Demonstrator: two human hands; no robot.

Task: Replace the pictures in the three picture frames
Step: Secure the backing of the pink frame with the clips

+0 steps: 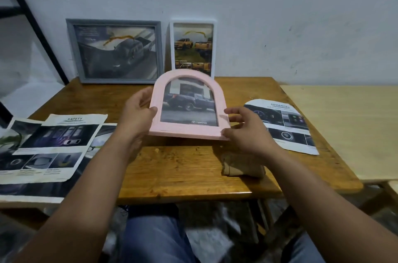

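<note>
I see the pink arched frame point(188, 106) held up over the middle of the wooden table point(183, 168), tilted back, with a dark truck picture behind its glass. My left hand point(137, 112) grips its left edge, thumb on the front, fingers curled behind. My right hand point(245, 131) pinches the lower right corner, fingers loosely spread. The grey frame point(115, 50) and white frame point(192, 47) lean side by side on the wall. Loose brochure pages point(51, 144) lie left, an arch-cut page point(282, 125) right.
</note>
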